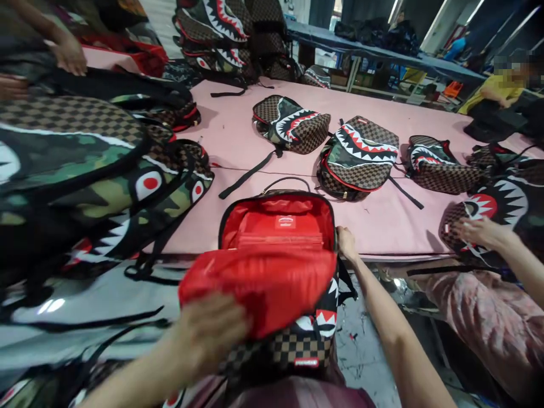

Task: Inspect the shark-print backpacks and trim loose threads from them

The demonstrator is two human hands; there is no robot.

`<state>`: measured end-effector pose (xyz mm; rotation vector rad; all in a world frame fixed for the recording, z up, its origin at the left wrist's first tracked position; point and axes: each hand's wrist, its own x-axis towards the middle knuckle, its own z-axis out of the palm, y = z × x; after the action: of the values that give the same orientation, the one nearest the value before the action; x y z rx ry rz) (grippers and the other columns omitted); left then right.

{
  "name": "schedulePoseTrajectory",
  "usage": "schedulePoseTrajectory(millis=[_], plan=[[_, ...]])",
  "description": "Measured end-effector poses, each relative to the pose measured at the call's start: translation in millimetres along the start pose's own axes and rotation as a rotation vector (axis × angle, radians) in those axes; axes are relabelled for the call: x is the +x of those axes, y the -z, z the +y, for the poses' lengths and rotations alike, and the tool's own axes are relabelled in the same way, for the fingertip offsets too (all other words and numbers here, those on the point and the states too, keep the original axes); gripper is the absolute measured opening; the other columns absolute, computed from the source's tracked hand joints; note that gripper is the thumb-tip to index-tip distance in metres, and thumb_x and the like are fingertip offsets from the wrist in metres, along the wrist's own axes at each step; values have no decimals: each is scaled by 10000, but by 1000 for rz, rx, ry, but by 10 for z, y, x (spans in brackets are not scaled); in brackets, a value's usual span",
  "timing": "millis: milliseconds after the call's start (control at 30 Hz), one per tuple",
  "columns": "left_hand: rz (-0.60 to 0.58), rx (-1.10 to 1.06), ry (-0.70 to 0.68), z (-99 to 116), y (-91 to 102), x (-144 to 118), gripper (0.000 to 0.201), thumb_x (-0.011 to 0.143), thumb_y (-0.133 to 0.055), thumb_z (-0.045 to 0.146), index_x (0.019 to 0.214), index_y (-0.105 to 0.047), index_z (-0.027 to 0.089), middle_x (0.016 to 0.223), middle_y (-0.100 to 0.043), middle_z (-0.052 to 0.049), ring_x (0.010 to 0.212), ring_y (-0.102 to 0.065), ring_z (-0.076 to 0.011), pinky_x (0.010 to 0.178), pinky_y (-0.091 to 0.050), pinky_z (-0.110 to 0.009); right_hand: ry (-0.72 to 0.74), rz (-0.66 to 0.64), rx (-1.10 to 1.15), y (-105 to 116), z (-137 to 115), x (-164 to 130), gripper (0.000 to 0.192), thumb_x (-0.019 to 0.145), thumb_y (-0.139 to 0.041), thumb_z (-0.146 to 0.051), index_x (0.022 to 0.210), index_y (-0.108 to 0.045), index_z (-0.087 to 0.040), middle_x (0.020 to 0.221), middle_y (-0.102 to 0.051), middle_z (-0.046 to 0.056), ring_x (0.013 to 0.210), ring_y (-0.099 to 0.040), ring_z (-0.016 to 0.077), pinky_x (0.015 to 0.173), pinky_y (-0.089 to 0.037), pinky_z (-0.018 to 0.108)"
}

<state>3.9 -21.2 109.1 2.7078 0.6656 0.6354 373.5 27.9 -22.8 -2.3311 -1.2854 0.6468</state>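
Note:
An unzipped backpack (pixel 278 195) stands at the table's front edge in the middle of the head view, its red lining facing me. Its front panel hangs folded down toward me, showing the red inner side (pixel 272 283); below it appear brown-and-black checks and white shark teeth. At the lower left of this panel is my left hand (pixel 216 328), smeared by motion, so its grip is unclear. My right hand (pixel 346 242) is closed on the backpack's right side edge, its fingertips partly hidden behind it.
On the pink table (pixel 238 221) lie several shark-mouth backpacks, including one (pixel 363 150) just beyond mine. Larger camouflage bags (pixel 85 164) crowd the left. Another person's hand (pixel 484 232) touches a bag at right; a co-worker's hand (pixel 70 54) rests on bags at upper left.

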Motion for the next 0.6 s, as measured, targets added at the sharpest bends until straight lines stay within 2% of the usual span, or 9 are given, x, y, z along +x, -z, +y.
schedulePoseTrajectory(millis=[33, 67, 167, 267, 333, 367, 467, 533, 600], plan=[[16, -1, -57, 174, -93, -246, 316, 874, -344, 215, 726, -616, 277, 578, -619, 66, 530, -492, -118, 534, -387, -236, -5, -7, 54, 37, 22, -18, 264, 839, -438, -316, 879, -592, -106, 844, -607, 127, 796, -566, 202, 712, -408, 296], [32, 51, -72, 317, -183, -445, 332, 881, -318, 165, 798, -625, 261, 654, -655, 42, 594, -535, -125, 582, -414, -246, -12, -14, 112, 84, 50, -45, 308, 848, -401, -351, 832, -588, -107, 774, -606, 113, 731, -571, 195, 674, -418, 297], [97, 165, -78, 516, -371, -753, 335, 889, -296, 91, 932, -615, 184, 816, -694, -25, 771, -595, -149, 702, -441, -265, -23, -27, 266, 278, 123, -250, 404, 862, -285, -430, 799, -548, -131, 699, -589, 87, 611, -563, 164, 592, -441, 289], [92, 185, -91, 473, -449, -778, 269, 887, -342, 81, 943, -598, 146, 808, -687, -40, 771, -596, -156, 684, -443, -263, 10, -51, 513, 496, 97, -737, 347, 842, -319, -464, 843, -512, -175, 779, -578, 68, 617, -553, 131, 586, -460, 263], [116, 177, -123, 432, -483, -749, 244, 892, -352, 92, 956, -584, 131, 797, -676, -42, 763, -590, -155, 675, -442, -261, 28, -138, 825, 573, -1, -1168, 325, 803, -418, -499, 863, -515, -195, 762, -546, 29, 562, -499, 108, 553, -453, 249], [135, 179, -142, 422, -499, -738, 242, 896, -348, 95, 964, -578, 128, 794, -671, -41, 759, -585, -153, 677, -442, -261, 24, -185, 903, 578, -66, -1380, 340, 788, -452, -517, 881, -524, -198, 725, -523, 4, 512, -447, 92, 510, -432, 235], [132, 230, -167, 423, -547, -732, 238, 900, -345, 94, 959, -572, 134, 799, -656, -36, 735, -562, -141, 679, -435, -258, 8, -153, 836, 497, -276, -1860, 382, 713, -620, -468, 960, -540, -186, 631, -466, -50, 439, -314, 55, 398, -292, 179], [77, 272, -150, 429, -582, -756, 223, 894, -361, 94, 945, -573, 136, 801, -648, -32, 722, -546, -139, 666, -427, -257, -7, -144, 791, 428, -385, -2011, 437, 705, -650, -431, 1040, -531, -178, 597, -455, -63, 426, -283, 49, 381, -233, 172], [26, 294, -146, 429, -614, -809, 203, 879, -389, 91, 951, -575, 130, 790, -639, -26, 713, -531, -144, 658, -422, -264, -7, -154, 797, 375, -440, -2066, 453, 728, -628, -428, 1084, -516, -171, 566, -432, -73, 422, -281, 50, 389, -235, 173]])
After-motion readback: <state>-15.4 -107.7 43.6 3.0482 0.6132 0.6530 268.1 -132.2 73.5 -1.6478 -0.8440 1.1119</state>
